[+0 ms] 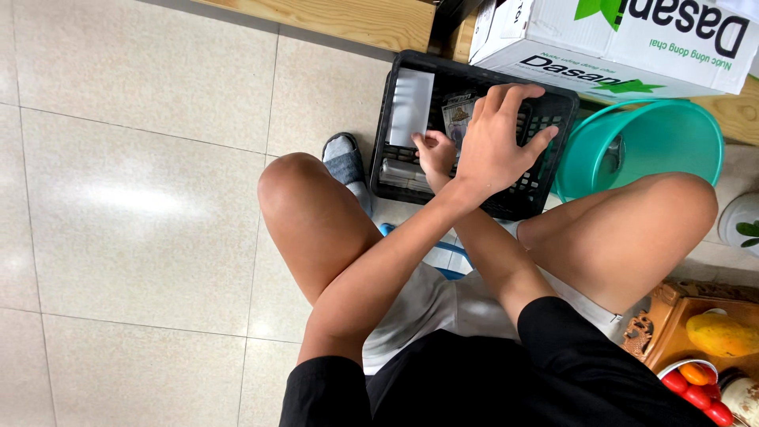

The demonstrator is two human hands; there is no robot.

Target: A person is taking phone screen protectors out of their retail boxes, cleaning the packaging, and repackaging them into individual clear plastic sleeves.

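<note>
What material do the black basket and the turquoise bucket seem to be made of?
Black basket: probably moulded plastic, matte, judging by its regular slotted walls. Turquoise bucket: likely plastic too, smooth and slightly glossy, with an even colour and a thin rolled rim.

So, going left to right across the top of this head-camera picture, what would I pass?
Pale floor tiles → grey slipper → black slotted basket, with both hands in it → teal plastic bucket.
</note>
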